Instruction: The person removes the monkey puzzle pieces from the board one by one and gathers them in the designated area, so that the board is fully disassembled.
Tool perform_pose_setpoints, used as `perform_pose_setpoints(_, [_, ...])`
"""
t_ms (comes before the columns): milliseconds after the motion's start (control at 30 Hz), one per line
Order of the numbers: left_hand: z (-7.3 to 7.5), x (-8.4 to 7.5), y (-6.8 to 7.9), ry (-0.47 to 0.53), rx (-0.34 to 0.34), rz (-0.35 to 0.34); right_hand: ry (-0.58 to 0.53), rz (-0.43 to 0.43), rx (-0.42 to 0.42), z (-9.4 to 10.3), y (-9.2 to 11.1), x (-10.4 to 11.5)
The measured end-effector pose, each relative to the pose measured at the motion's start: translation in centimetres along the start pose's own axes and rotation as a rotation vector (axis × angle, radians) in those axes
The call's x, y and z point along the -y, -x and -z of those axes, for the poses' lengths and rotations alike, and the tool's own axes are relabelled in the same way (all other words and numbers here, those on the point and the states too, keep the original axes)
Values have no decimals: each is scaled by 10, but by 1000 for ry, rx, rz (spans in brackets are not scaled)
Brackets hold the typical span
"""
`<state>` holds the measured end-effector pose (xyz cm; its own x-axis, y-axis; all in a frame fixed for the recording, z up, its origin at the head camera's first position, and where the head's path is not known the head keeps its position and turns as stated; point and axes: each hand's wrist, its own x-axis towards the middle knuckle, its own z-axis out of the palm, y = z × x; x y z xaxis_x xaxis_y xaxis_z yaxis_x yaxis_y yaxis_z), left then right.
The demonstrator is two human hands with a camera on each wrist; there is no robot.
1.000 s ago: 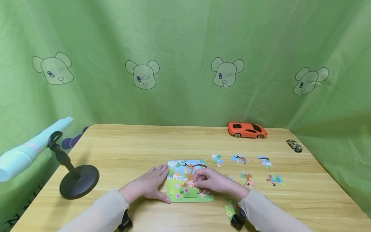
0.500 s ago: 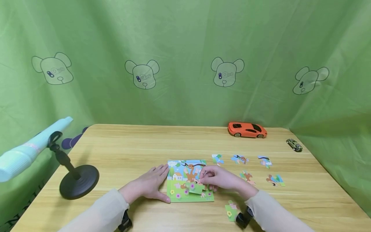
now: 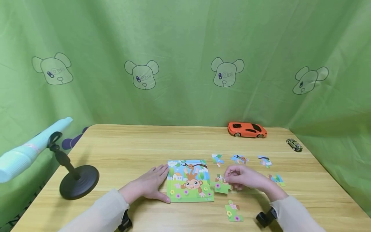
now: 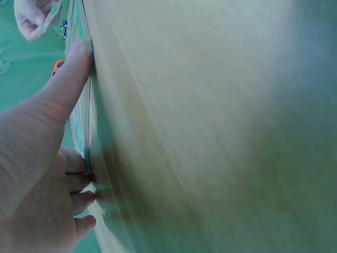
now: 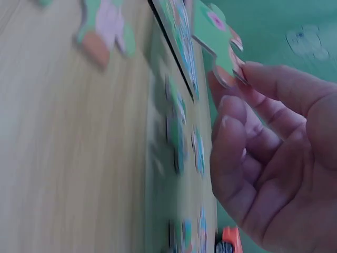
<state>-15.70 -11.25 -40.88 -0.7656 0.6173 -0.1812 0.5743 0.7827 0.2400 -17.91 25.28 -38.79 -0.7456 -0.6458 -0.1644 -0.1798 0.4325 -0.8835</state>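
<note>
A square picture board (image 3: 179, 184) with a monkey printed on it lies on the wooden table. My left hand (image 3: 152, 183) rests along the board's left side, fingers straight and thumb at the near left corner. In the left wrist view the thumb of that hand (image 4: 37, 142) lies along the board's edge. To the right of the board, my right hand (image 3: 246, 178) pinches a green jigsaw piece (image 3: 221, 188) with a pink flower on it. The right wrist view has the same jigsaw piece (image 5: 210, 26) tilted between thumb and fingers, above the table.
Nearest me lies a loose jigsaw piece (image 3: 233, 212) with flowers. Several others, such as one with a branch (image 3: 265, 161), are spread at the right. A red toy car (image 3: 247, 130) and a small toy car (image 3: 294, 145) stand farther back; a black stand (image 3: 79, 182) is left.
My right hand has moved right, carrying the jigsaw piece from over the board to beside it, so the monkey's face now shows. My left hand has stayed in place.
</note>
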Motion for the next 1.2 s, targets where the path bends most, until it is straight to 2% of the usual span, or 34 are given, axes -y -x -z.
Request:
perform_pose_setpoints(133, [1, 0, 0, 4, 2, 2, -5, 20, 45, 14, 17, -10])
perform_pose_setpoints(367, [1, 0, -1, 7, 2, -1, -5, -20, 120, 35, 49, -23])
perform_pose_setpoints(533, [1, -1, 0, 13, 0, -1, -32, -26, 168, 44, 65, -35])
perform_pose_setpoints(733, [1, 0, -1, 7, -3, -5, -35, -2, 195, 47, 77, -46])
perform_pose_setpoints(867, [1, 0, -2, 8, -1, -6, -58, -36, 200, 46, 83, -50])
perform_pose_setpoints(1200, [1, 0, -1, 14, 2, -3, -62, -41, 206, 46, 86, -52])
